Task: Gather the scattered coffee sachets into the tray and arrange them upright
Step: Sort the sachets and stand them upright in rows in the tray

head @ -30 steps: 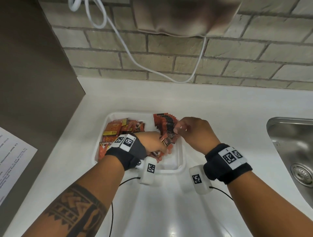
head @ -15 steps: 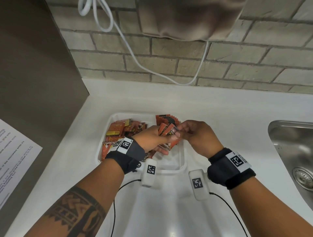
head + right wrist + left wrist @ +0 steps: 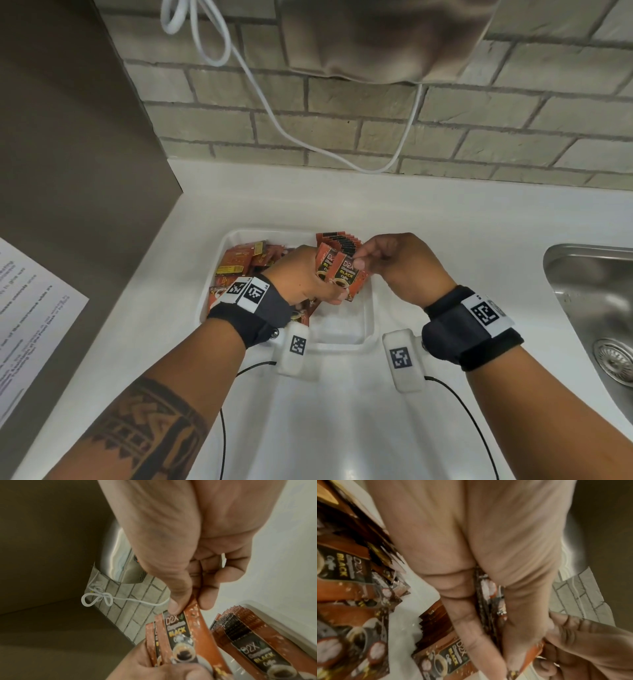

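Observation:
A white tray (image 3: 368, 322) sits on the counter. Loose orange-and-black coffee sachets (image 3: 239, 262) lie heaped in its left part. A row of upright sachets (image 3: 342, 240) leans at its far right, also seen in the right wrist view (image 3: 243, 632). My left hand (image 3: 308, 274) grips a small stack of sachets (image 3: 342, 274) above the tray. My right hand (image 3: 394, 260) pinches the top edge of the front sachet (image 3: 181, 632) of that stack between thumb and fingers. In the left wrist view the held sachets (image 3: 489, 595) show edge-on between my fingers.
A steel sink (image 3: 596, 308) lies at the right. A brown cabinet wall (image 3: 68, 137) with a printed sheet (image 3: 27, 325) stands left. A white cable (image 3: 274, 116) hangs on the brick wall under a metal appliance (image 3: 376, 37). Bare counter (image 3: 342, 428) lies in front of the tray.
My left hand lifted its sachets up from the tray floor, and both hands now hold them together higher above the tray. My right hand shifted to pinch the front sachet's top.

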Motion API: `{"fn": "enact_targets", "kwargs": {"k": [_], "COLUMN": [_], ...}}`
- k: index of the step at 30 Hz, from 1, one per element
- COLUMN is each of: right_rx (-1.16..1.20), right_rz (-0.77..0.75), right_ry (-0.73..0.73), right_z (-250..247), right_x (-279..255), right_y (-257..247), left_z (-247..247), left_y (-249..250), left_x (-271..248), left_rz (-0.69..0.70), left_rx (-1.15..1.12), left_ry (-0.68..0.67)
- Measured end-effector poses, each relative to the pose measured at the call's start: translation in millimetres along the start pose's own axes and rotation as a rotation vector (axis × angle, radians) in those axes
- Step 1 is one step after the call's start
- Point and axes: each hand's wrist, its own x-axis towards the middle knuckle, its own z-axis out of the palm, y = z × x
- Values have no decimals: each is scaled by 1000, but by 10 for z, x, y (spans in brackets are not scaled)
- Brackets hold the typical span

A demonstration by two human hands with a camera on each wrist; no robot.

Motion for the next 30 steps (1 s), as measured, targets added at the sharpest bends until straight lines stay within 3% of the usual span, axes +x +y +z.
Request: {"fn": "enact_targets", "kwargs": {"k": [3,6,10,16,21,30], "right_rx": [-31,-135,-297,-354,-420,-456], "right_rz": [-30,-54,-19,15,90,87], "right_ry": [102,119,58,3,-3,-22], "right_z": [-43,-92,-25,146,252,256], "right_x": [19,16,28,114,260,304], "right_y": [-24,-50,-20,52,201,282], "left_z": [-113,-243,-277,52,299,366], "left_y": [-24,-55,-24,49,36,-38], "left_x": [-17,-81,-130,46,217,388], "left_rz": [-65,-234,-395,-333,-350,-364], "left_rx": [54,66,174,309,334,391], "left_ry": [20,30,-158,-331,-359,-370]}}
